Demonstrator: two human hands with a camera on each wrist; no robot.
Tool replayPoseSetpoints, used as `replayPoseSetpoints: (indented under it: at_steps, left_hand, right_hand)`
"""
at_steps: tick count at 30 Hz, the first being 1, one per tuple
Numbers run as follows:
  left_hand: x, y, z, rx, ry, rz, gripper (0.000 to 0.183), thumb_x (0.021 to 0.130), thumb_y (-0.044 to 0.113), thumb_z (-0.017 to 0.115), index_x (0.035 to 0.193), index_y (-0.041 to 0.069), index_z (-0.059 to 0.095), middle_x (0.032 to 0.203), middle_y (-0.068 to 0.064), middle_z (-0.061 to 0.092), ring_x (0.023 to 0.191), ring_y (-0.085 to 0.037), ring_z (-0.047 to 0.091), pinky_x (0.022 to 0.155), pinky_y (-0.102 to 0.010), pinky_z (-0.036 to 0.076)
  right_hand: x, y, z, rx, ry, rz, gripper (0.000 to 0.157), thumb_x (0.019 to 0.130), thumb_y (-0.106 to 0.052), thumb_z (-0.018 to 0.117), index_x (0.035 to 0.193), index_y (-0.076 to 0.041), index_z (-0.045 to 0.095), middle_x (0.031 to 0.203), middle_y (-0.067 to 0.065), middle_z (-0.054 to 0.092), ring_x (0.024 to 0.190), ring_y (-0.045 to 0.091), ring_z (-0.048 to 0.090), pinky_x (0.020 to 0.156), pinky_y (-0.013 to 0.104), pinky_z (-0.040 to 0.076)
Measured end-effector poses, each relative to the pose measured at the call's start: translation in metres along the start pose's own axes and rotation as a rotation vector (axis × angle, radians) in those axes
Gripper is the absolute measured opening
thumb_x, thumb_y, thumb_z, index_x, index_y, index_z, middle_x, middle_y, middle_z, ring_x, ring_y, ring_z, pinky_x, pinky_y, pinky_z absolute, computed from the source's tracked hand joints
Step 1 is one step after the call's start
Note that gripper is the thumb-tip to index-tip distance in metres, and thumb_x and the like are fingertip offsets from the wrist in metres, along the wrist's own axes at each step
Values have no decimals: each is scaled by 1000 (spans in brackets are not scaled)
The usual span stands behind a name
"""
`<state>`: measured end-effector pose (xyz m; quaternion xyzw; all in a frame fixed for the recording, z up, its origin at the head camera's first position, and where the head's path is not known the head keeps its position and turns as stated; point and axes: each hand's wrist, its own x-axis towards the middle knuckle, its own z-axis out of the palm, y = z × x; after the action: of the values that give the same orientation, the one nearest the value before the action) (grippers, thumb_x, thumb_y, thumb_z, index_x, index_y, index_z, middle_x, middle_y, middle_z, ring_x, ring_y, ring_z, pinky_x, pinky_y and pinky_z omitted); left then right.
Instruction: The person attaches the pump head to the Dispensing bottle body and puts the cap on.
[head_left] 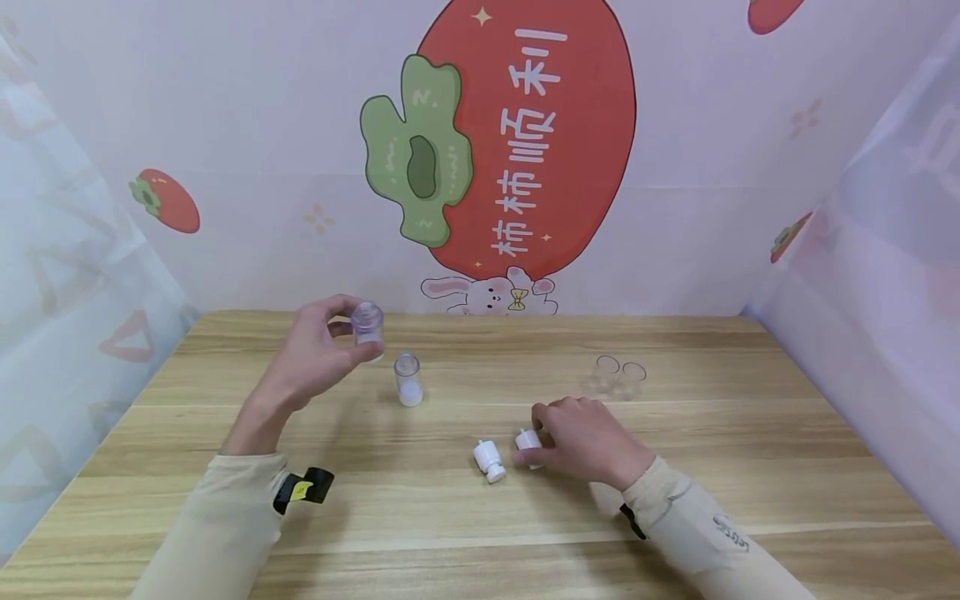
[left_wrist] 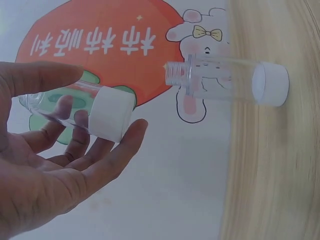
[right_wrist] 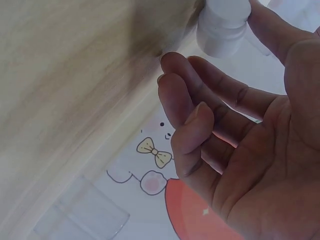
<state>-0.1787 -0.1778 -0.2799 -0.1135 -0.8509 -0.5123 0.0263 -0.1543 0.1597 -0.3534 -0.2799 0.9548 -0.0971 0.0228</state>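
My left hand [head_left: 318,350] holds a clear bottle [left_wrist: 60,102] with a white base above the table, thumb on one side and fingers round the other. Its threaded neck is uncapped and points up. Beside that hand a second clear bottle [head_left: 408,379] with a white base stands upright, also uncapped. My right hand [head_left: 585,437] is low over the table at a white pump top [head_left: 528,440]. In the right wrist view the thumb is right at the pump top's side, while the bent fingers show a gap from it. Another white pump top [head_left: 488,460] lies to its left.
Two clear caps [head_left: 632,372] stand side by side on the wooden table [head_left: 420,533], right of the middle. A printed backdrop [head_left: 675,250] rises behind the table's far edge, with light side walls at left and right.
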Motion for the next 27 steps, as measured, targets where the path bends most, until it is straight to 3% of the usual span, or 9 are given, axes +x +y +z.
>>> replayPoseSetpoints:
  at_steps: [5,17,27]
  left_hand:
    - [-1,3,6,-8,19,16,48,87,2,74,130,-9,56,125,-22,55,117,-41,59,83,-36,55]
    - [0,8,25,30,31,71,42,85,0,75,125,-7,60,120,-20,59,111,-40,63,86,-45,55]
    - [-1,10,38,57,27,92,43,83,1,75,124,-4,62,118,-17,62,106,-37,66,85,-46,55]
  right_hand:
    - [0,0,2,0,-3,-14,37,86,-47,79,82,-15,62,61,-7,46,58,9,44,53,28,35]
    - [0,0,3,51,-6,-53,28,89,-39,79,89,-13,67,61,-10,48,56,6,45,54,27,40]
    - [0,8,-11,90,37,-36,17,89,-26,76,95,-11,70,70,-11,58,62,5,52,61,28,46]
